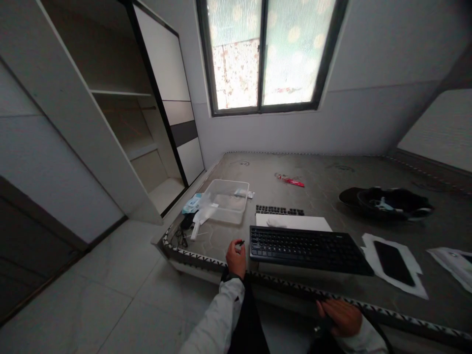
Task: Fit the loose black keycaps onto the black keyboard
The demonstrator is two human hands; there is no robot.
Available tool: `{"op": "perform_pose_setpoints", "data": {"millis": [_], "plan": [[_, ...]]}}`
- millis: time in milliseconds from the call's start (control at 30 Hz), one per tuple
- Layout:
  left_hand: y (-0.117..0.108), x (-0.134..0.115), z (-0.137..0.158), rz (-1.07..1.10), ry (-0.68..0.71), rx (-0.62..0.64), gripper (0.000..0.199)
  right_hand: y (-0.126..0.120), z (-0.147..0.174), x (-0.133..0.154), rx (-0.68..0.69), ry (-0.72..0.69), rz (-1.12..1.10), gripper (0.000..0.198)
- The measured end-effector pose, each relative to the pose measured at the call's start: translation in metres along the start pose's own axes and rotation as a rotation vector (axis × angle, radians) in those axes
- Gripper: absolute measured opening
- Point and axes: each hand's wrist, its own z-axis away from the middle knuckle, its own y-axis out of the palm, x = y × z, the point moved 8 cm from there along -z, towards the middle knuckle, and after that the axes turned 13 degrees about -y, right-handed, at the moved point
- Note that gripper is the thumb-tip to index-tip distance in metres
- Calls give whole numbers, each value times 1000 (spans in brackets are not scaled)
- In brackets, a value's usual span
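Note:
My left hand is at the front edge of the mattress, just left of a black keyboard. Its thumb and forefinger pinch a small black piece, too small to name surely. The keyboard lies at a slight tilt, partly over a white board or box. Low at the right, my right hand is closed by the mattress edge, around something dark that I cannot make out. Behind the white board, small black keys lie in rows.
A clear plastic bin stands left, with a blue packet and a black cable beside it. Rightward lie a black cap and a phone on white paper. A red strip is farther back.

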Motion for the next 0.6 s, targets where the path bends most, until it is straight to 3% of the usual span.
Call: {"op": "perform_pose_setpoints", "data": {"millis": [133, 400, 533, 600], "plan": [[-6, 7, -3, -36, -35, 5, 25, -8, 15, 0, -65, 154, 76, 33], [-26, 17, 0, -76, -72, 25, 20, 10, 25, -13, 57, 78, 70, 36], [-42, 15, -1, -99, -4, -8, 14, 13, 34, -19, 36, 132, 49, 38], [-48, 14, -1, -113, 33, -18, 12, 11, 33, -19, -38, 197, 9, 42]]}}
